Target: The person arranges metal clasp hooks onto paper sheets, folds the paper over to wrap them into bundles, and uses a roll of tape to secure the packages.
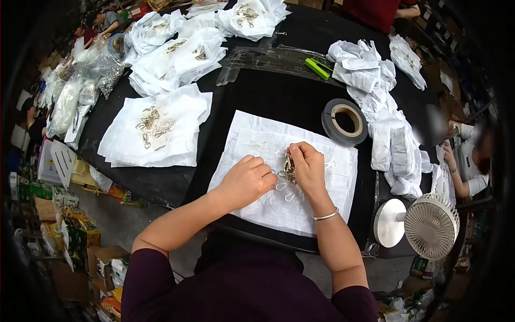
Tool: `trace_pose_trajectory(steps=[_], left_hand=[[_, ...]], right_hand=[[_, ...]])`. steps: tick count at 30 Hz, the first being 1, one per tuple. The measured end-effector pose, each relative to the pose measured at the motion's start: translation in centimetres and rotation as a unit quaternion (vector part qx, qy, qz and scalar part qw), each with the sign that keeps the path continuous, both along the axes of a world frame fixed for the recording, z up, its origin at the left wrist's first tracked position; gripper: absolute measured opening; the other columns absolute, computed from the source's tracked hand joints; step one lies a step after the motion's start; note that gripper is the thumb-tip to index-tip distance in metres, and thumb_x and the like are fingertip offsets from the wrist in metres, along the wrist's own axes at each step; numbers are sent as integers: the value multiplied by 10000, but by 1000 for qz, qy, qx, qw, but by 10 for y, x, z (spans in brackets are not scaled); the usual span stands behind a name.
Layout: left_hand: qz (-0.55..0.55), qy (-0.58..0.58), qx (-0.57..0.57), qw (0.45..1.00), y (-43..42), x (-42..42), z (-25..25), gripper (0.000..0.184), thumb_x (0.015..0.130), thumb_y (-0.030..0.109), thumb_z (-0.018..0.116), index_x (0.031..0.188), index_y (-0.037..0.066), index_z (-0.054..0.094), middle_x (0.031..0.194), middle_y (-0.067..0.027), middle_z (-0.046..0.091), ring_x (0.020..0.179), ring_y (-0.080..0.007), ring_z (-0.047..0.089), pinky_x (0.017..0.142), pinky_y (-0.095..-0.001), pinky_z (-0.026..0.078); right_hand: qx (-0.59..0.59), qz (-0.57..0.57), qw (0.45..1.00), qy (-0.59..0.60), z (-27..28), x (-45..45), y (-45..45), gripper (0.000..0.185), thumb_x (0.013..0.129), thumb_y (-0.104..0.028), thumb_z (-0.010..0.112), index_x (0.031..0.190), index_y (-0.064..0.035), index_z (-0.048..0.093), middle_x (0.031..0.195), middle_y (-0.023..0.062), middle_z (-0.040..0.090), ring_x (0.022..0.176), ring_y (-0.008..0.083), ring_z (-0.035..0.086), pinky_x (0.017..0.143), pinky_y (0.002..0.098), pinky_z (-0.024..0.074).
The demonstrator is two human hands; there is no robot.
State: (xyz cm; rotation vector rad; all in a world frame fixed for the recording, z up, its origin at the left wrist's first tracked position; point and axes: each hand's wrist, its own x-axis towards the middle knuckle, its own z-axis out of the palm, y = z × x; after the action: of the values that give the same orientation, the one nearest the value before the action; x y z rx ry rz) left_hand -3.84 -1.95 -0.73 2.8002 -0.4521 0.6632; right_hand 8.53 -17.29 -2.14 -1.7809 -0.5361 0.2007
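Observation:
My right hand (308, 170) is closed around a small bunch of gold-coloured metal clasps (288, 167), which hang below its thumb and fingertips. Beside it, my left hand (249, 181) has its fingers curled together, the tips close to the bunch; what they pinch, if anything, is hidden. Both are over a white paper sheet (236, 129) on the black table. White loops (289, 197) stick out below the clasps on the paper. To the left, more gold clasps (152, 124) rest in a pile on stacked white sheets (120, 142).
Right of the paper are a grey tape roll (329, 119), folded white paper bundles (390, 137) and a small white fan (429, 225). A green clip-like tool (317, 68) lies farther back, near clear plastic strips (257, 56). Other people (475, 155) sit around the table.

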Motion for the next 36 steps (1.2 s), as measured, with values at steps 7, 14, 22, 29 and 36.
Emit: trace_pose_trajectory(steps=[7, 14, 22, 29, 36], left_hand=[[-54, 20, -47, 997, 15, 12, 15, 132, 808, 38, 760, 933, 81, 749, 934, -8, 686, 799, -151, 609, 819, -276, 493], [-34, 72, -559, 825, 22, 28, 15, 154, 794, -63, 763, 919, 26, 773, 922, -59, 720, 779, -126, 642, 744, -230, 514], [-94, 118, -668, 729, 27, 31, 2, 173, 789, -75, 784, 935, 19, 786, 925, -68, 728, 778, -126, 646, 743, -218, 521], [-127, 119, -638, 750, 37, 23, 1, 185, 778, -69, 792, 940, 20, 783, 949, -80, 727, 805, -140, 643, 752, -237, 516], [69, 27, -445, 892, 59, 20, 25, 292, 793, -2, 792, 1080, 31, 751, 984, -74, 718, 846, -192, 642, 772, -287, 515]], right_hand=[[8, -20, 990, -138, -1, 0, -1, 256, 998, -187, 577, 907, 23, 691, 659, 49, 582, 542, 145, 475, 510, 287, 400], [168, 158, 877, 421, 45, -22, -4, 262, 1032, -210, 505, 995, -12, 672, 692, 35, 551, 443, 80, 350, 391, 212, 265], [194, 189, 810, 520, 37, -21, -1, 250, 1023, -195, 485, 941, -15, 638, 665, 31, 505, 416, 59, 257, 361, 203, 213], [168, 204, 923, 280, 24, -31, 1, 246, 990, -190, 533, 979, 20, 663, 714, 59, 551, 556, 131, 431, 504, 256, 371], [-189, -190, 873, -407, 29, 36, -29, 300, 900, -252, 695, 1084, -15, 698, 1110, 130, 640, 1019, 300, 562, 879, 382, 475]])
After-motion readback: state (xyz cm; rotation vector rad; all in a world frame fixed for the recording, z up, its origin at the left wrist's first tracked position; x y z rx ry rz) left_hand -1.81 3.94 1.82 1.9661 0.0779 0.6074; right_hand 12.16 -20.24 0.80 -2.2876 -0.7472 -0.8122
